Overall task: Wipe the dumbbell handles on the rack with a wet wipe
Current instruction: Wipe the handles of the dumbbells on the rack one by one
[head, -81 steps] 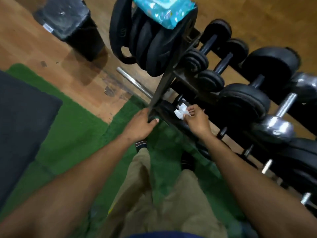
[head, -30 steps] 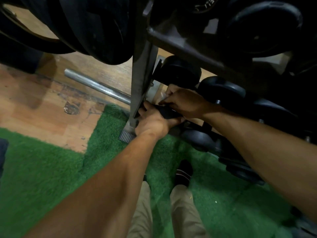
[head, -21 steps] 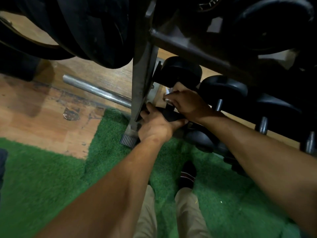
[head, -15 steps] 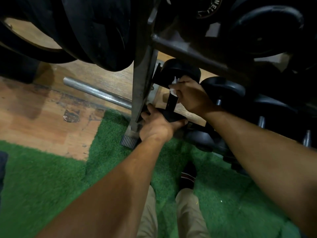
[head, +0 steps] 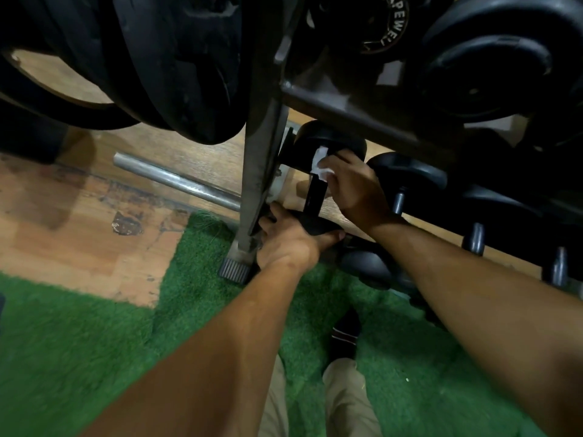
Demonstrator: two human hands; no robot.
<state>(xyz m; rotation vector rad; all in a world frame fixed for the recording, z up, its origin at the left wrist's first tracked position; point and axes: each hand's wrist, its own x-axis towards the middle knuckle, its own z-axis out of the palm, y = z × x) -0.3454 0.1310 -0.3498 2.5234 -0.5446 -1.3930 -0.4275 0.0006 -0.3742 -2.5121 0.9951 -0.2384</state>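
Note:
I am bent low under the dumbbell rack (head: 356, 111). My right hand (head: 356, 190) pinches a crumpled white wet wipe (head: 319, 162) against the far end of a black dumbbell handle (head: 315, 197), just below its rear head (head: 328, 140). My left hand (head: 288, 241) grips the near head of that same dumbbell (head: 312, 223) beside the rack's upright leg (head: 258, 171). More black dumbbells (head: 407, 175) with short grey handles (head: 476, 238) lie to the right on the low shelf.
Large black weight plates (head: 176, 64) hang overhead at the left. A steel bar (head: 176, 181) lies on the wooden floor (head: 79, 231) behind the rack. Green turf (head: 79, 342) covers the ground under my legs and shoe (head: 345, 332).
I crouched from standing to under the rack. My right hand slid the wipe up the handle from near my left hand to its far end; my left hand stayed on the near head.

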